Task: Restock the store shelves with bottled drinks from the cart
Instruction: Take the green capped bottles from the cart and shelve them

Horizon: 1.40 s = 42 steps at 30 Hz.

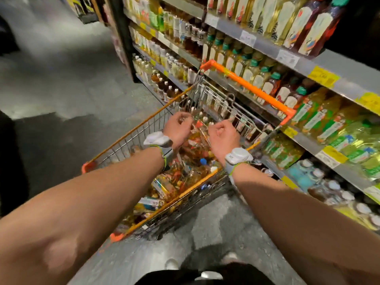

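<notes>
Standing at a wire shopping cart (127, 145) with orange trim, looking down along both bare forearms. Reaching both arms forward over the basket, wearing a white wrist device (157, 138) on the left and a matching wrist unit (237, 156) on the right.

Holding left hand (177, 128) above the far end of the basket, near the folded wire seat flap (218, 103). Curling its fingers downward toward the bottle tops. Too blurred to tell whether anything is being gripped.

Holding right hand (223, 135) near the left one but apart from it, on the shelf side, knuckles up. Curling its fingers under into a fist. Palm side hidden, so cannot tell whether a bottle is being held.

Recording bottled drinks (185, 177) lying piled in the cart basket, mostly amber and yellow, tilted every way, with one blue cap (203, 161) showing near the right wrist.

Recording orange cart handle (246, 85) sitting close against the store shelves (308, 64) on the right.

Seeing upright rows of shelf bottles (253, 77) with green caps at handle height, green-labelled yellow bottles (320, 118) one tier down, and white-capped bottles (329, 188) lowest. Seeing yellow price tags (323, 76) along the shelf edges. Seeing grey floor (72, 89) on the left.
</notes>
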Motion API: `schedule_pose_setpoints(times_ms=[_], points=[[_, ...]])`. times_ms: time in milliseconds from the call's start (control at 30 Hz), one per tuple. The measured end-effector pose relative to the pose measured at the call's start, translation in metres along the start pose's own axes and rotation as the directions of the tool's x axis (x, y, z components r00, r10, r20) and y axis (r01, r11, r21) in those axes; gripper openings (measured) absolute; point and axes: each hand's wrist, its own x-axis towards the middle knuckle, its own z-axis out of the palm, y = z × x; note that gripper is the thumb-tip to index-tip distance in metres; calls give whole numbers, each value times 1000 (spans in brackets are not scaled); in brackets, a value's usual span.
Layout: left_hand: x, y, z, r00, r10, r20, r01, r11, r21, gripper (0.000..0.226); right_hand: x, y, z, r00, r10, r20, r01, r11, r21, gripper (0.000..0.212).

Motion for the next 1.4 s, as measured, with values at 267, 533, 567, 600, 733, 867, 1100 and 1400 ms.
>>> schedule_pose_setpoints(times_ms=[267,533,567,600,733,867,1100,1400], points=[[3,-35,-5,994,-108,-21,107,994,-37,23,6,10,42,989,18,144,-4,995,-99,21],[10,-65,49,971,-239,-31,239,971,1,15,51,83,42,920,-8,392,67,988,-138,19],[12,-67,60,962,-271,-40,271,962,-8,15,62,94,40,910,-56,411,115,986,-121,18],[13,-68,68,955,-292,-47,292,956,-11,15,72,103,40,894,-111,433,172,979,-104,17],[13,-78,94,918,-383,-102,385,923,2,20,99,132,54,734,-63,677,270,941,-204,12],[6,-88,110,886,-446,-128,453,891,33,17,104,154,77,399,144,906,506,789,-348,20],[-9,-116,106,771,-597,-221,585,802,-124,23,103,152,96,86,387,918,801,521,-294,45],[-22,-109,82,762,-600,-243,577,800,-165,22,105,143,117,241,427,872,751,486,-446,56]])
